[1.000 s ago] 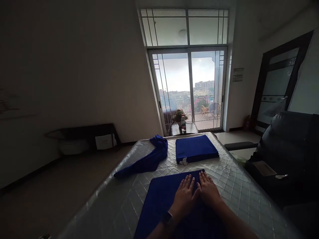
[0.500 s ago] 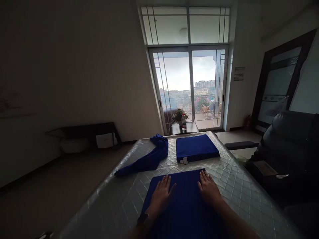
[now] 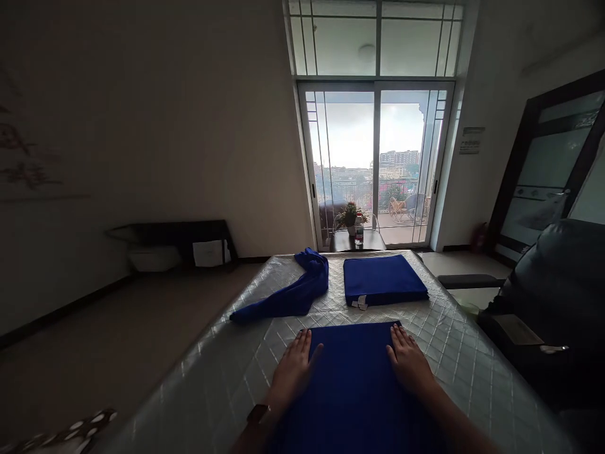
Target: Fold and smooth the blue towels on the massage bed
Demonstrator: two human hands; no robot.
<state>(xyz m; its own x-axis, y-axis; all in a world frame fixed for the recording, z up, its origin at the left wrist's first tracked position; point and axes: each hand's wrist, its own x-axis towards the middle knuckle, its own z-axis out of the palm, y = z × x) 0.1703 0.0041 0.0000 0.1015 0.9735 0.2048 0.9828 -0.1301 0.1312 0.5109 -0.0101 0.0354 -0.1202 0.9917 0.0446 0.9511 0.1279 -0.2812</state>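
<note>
Quilted, silvery bedding (image 3: 203, 384) stretches toward a sliding glass door (image 3: 345, 135) at twelve o'clock. Nearest, at six, lies a flat blue cloth (image 3: 352, 384); the left hand (image 3: 295, 362) rests open, palm down, at its ten o'clock corner, the right hand (image 3: 410, 359) likewise at two, neither gripping. It should handle as light, soft and unbreakable, best held by its far corners. Beyond it, a neatly folded blue cloth (image 3: 385, 277) sits at one o'clock, a crumpled blue cloth (image 3: 297, 290) at eleven. Farther off, a flowerpot (image 3: 350, 231) holds a leafy plant (image 3: 350, 214) beside a plastic bottle (image 3: 358, 230), contents unclear.
</note>
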